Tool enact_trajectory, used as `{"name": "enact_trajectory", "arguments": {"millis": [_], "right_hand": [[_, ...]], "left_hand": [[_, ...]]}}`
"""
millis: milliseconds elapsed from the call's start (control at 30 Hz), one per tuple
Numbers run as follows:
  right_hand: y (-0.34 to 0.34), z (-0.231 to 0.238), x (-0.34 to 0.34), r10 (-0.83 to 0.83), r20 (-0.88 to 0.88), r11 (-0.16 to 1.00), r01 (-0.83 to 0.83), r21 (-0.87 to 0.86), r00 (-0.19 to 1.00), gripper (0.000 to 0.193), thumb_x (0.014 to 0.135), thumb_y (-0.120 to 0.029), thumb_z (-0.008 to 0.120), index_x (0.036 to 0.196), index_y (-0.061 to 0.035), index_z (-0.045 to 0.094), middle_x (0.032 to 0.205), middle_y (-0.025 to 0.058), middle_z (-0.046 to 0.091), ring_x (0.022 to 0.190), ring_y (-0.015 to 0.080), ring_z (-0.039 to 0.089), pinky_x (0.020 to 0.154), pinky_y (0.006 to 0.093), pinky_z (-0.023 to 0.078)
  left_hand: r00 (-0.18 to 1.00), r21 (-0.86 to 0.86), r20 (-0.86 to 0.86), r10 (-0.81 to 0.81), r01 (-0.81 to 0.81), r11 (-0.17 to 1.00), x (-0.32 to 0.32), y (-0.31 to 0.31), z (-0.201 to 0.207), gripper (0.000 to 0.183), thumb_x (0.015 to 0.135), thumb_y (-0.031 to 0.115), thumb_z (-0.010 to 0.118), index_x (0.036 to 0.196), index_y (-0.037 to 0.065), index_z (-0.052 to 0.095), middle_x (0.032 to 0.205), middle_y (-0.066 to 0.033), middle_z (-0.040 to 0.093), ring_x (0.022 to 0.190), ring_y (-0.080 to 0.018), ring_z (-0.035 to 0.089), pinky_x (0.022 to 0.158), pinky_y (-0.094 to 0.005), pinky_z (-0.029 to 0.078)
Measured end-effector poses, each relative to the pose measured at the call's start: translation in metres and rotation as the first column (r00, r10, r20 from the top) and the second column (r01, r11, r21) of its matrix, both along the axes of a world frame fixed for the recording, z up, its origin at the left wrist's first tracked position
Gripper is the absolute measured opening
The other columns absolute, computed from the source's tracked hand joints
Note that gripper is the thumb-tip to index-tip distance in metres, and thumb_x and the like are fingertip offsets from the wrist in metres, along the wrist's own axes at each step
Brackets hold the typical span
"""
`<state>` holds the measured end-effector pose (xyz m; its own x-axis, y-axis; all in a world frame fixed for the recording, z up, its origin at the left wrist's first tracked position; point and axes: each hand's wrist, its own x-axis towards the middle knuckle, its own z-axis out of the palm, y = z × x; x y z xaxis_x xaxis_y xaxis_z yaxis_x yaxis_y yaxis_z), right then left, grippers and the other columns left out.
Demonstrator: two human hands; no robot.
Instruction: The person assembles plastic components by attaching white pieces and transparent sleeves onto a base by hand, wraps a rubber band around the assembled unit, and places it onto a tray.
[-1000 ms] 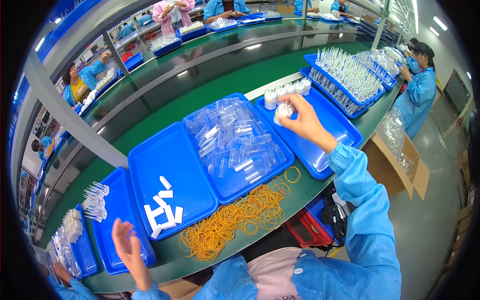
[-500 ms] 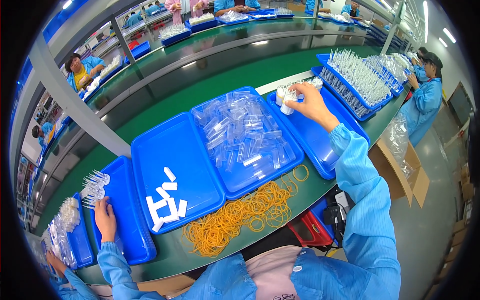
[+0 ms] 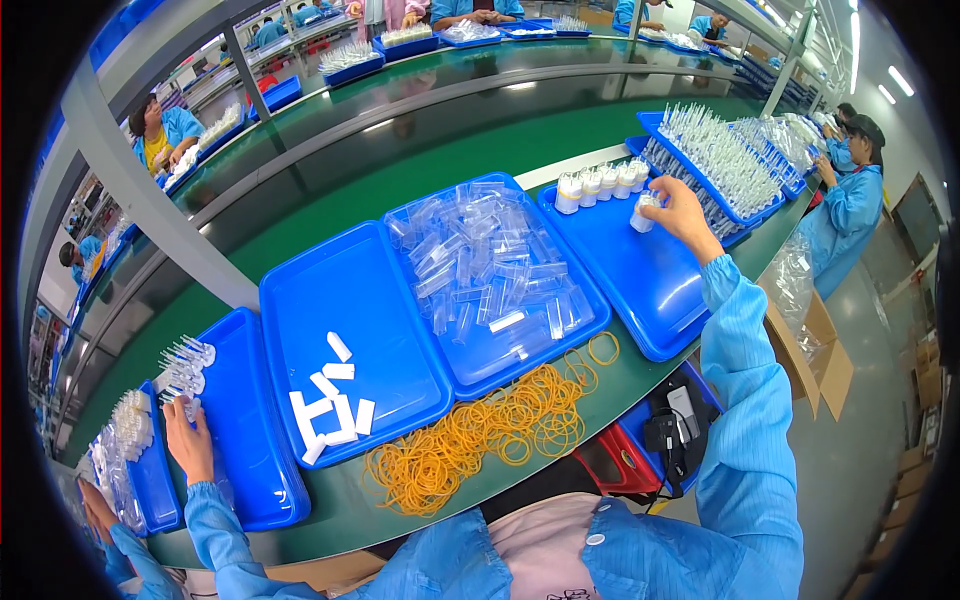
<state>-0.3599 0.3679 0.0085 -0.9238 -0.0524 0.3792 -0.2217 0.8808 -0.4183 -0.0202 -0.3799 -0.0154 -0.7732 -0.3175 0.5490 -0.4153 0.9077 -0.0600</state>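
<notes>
My right hand [image 3: 684,216] pinches a small white bundle [image 3: 643,212] above the right-hand blue tray [image 3: 640,280]. Just beyond it, a row of similar white bundles [image 3: 592,184], some with a yellowish band, stands along the tray's far edge. At the far left my left hand [image 3: 190,442] reaches over a narrow blue tray [image 3: 248,430]. Its fingers close around something small and whitish, too small to make out, beside white pieces with thin stems [image 3: 186,365] at that tray's left rim.
Between my hands lie a blue tray [image 3: 340,275] with several white blocks [image 3: 340,412] and a tray of clear plastic tubes [image 3: 490,265]. Yellow rubber bands [image 3: 460,440] are heaped in front. Full trays of white stemmed pieces [image 3: 715,160] stand at far right; a co-worker's hand [image 3: 97,505] is at lower left.
My right hand has moved right along the bundle row, uncovering the row's left end. My left hand has shifted slightly left, closer to the stemmed pieces.
</notes>
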Motion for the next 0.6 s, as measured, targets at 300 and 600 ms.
{"name": "enact_trajectory", "arguments": {"millis": [300, 600], "right_hand": [[0.015, -0.019, -0.029, -0.227, -0.134, 0.973, 0.221, -0.061, 0.965, 0.041, 0.068, -0.021, 0.074, 0.105, -0.0070, 0.062, 0.102, 0.0166, 0.056, 0.098, 0.0338, 0.056, 0.085, 0.0413, 0.045], [0.010, -0.033, -0.059, -0.310, -0.129, 0.949, 0.298, -0.105, 0.942, 0.045, 0.068, -0.018, 0.072, 0.110, -0.0073, 0.060, 0.108, 0.0182, 0.054, 0.102, 0.0366, 0.055, 0.089, 0.0439, 0.045]], "left_hand": [[0.956, 0.418, -0.289, -0.052, 0.174, 0.892, 0.030, -0.002, 0.014, 0.019, 0.094, 0.014, 0.052, 0.109, 0.004, 0.058, 0.104, -0.0056, 0.058, 0.083, -0.0153, 0.061, 0.068, -0.0252, 0.048], [0.847, 0.620, -0.530, 0.032, 0.362, 0.696, 0.047, 0.101, 0.035, 0.022, 0.095, 0.016, 0.053, 0.111, 0.002, 0.056, 0.104, -0.0060, 0.061, 0.089, -0.0132, 0.061, 0.066, -0.0223, 0.048]]}}
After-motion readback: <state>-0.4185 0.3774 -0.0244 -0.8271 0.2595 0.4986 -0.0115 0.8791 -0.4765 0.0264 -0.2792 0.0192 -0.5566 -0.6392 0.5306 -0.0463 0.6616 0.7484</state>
